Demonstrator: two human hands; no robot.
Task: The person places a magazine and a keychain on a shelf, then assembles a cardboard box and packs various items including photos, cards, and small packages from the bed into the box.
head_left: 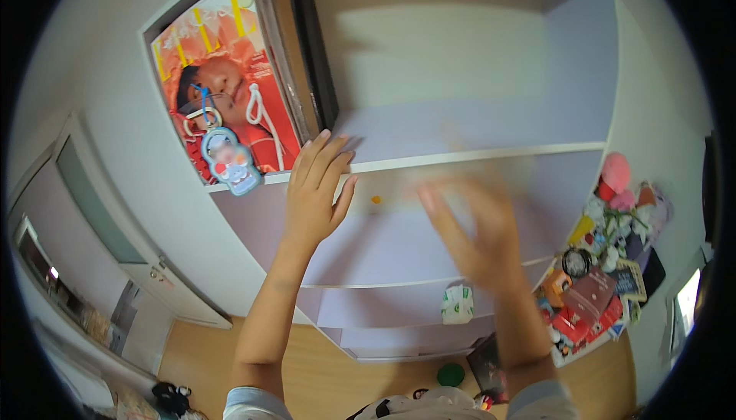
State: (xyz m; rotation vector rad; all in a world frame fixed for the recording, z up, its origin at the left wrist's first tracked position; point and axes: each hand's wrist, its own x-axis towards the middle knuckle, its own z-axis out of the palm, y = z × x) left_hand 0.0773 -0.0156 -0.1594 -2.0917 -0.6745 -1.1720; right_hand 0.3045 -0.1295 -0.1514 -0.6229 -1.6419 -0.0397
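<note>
Head view: pale shelf unit (567, 146) extends in front of both hands.
Cluttered pile: toys and boxes (590, 297) stand to the right of the right hand.
Upright row: red-covered magazine (222, 44) and dark-spined book (316, 60) stand above and left of the left hand. No support seen on the row's right; a knock at its foot could, in my judgement, make it slide or topple that way.
Right hand (487, 228): blurred, in front of the middle compartment; pinching or spread, cannot tell. A fast sweep could catch the shelf edge.
Left hand (310, 186): fingers extended, thumb apart, nothing gripped; fingertips at the row's foot, contact unconfirmed.
Character charm (230, 161): in front of the magazine, left of the left hand; could snag or drop if the magazine shifts, its fixing being unclear.
Tissue pack (458, 305): below and just left of the right hand.
Orange speck (376, 200): between the hands.
</note>
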